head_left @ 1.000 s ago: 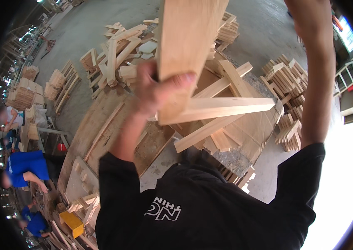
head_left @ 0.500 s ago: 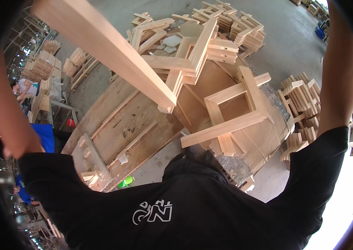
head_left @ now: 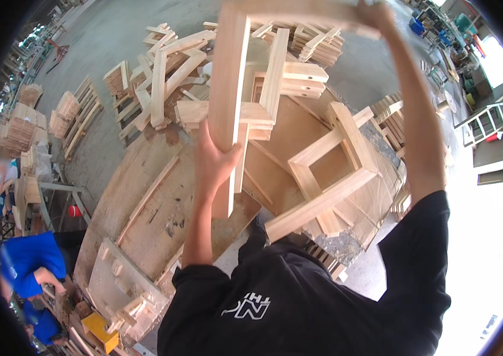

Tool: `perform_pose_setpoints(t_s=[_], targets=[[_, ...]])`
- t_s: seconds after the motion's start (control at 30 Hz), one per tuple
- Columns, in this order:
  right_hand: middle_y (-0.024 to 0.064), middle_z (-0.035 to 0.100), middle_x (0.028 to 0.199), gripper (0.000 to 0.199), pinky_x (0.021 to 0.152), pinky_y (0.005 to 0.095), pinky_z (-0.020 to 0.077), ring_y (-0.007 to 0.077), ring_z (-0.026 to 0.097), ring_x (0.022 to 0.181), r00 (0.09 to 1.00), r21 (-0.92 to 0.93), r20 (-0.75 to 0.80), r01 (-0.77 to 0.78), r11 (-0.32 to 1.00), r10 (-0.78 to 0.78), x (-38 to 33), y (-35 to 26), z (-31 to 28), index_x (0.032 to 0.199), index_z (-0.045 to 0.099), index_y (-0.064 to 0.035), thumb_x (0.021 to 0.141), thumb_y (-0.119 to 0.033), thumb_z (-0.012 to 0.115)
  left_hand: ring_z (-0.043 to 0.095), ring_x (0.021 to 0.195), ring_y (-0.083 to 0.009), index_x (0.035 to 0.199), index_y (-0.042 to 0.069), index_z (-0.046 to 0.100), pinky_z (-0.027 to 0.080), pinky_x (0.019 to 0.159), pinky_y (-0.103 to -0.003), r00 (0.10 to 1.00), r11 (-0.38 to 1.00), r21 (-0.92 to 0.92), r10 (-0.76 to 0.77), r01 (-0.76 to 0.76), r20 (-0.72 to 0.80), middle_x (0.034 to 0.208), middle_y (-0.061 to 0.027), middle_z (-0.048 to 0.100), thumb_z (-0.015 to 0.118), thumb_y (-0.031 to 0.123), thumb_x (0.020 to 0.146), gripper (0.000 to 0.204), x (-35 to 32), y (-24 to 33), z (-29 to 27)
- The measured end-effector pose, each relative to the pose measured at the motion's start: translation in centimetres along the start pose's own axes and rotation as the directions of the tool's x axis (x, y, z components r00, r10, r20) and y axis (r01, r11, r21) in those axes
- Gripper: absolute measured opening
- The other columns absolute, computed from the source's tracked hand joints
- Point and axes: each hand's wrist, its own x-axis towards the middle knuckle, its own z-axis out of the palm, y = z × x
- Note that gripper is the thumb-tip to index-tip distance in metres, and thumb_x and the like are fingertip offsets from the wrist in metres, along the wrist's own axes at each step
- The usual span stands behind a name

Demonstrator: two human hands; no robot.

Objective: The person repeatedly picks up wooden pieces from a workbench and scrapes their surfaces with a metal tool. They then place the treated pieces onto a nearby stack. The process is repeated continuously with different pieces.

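Fingers (head_left: 204, 130) of the left hand (head_left: 218, 161) are bent round one long leg of a pale wooden frame (head_left: 226, 101), thumb across its near edge, closed only as far as the thick wood lets them! Up at the top of the view, the right hand (head_left: 373, 13) is at the far end of the frame's other leg; it's blurred and cut by the edge, so how far those fingers are open, or how firmly they grip, I cannot tell. What a big piece this is: two legs meet in a corner near the upper edge, one leg pointing down towards the black shirt (head_left: 316, 302), the other stretching across to the right. Whether its lower end touches anything, the angle won't say. Right behind it sits a stack of similar frames (head_left: 274, 77), partly hidden. Over to the right, another frame (head_left: 319, 206) lies on a brown-covered worktop (head_left: 287, 133), one leg reaching past the near edge. On the left we have a board table (head_left: 124, 184) with stains and thin strips, and beyond, a heap of wooden parts (head_left: 159, 83) and a person in a blue shirt (head_left: 33, 258), bent forward
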Motion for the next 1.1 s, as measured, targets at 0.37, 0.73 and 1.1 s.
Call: perform_pose_setpoints(t_s=[0.37,0.73,1.1], targets=[[0.0286,0.065,0.101,0.064,0.088,0.0456,0.0492,0.0413,0.063,0.101,0.822,-0.048,0.5,-0.289,0.956,0.273,-14.2,2.2,17.6,0.089,0.069,0.0048,0.079,-0.058,0.062,0.063,0.092,-0.0451,0.122,-0.014,0.04,0.054,0.077,-0.047,0.97,0.925,0.332,-0.227,0.184,0.093,0.101,-0.0343,0.061,0.067,0.008,0.07,0.062,3.3,-7.6,0.9],[0.029,0.065,0.085,0.063,0.079,0.0472,0.0467,0.0409,0.064,0.089,0.9,0.012,0.379,-0.237,0.972,0.215,-21.4,3.2,12.6,0.083,0.061,0.0053,0.089,-0.056,0.052,0.063,0.088,-0.0459,0.133,-0.013,0.026,0.055,0.075,-0.046,0.964,0.901,0.405,-0.23,0.157,0.136,0.103,-0.0329,0.058,0.071,0.013,0.076,0.077,3.8,-10.1,3.6],[0.0205,0.062,0.072,0.042,0.066,0.043,0.0459,0.0343,0.064,0.072,0.88,0.108,0.392,-0.332,0.937,0.267,-43.3,8.6,-10.1,0.08,0.056,0.0038,0.096,-0.035,0.054,0.063,0.092,-0.044,0.137,-0.008,0.021,0.053,0.08,-0.049,0.939,0.844,0.502,-0.304,0.188,0.16,0.101,-0.0308,0.062,0.074,0.021,0.072,0.089,3.6,-9.4,3.6]])
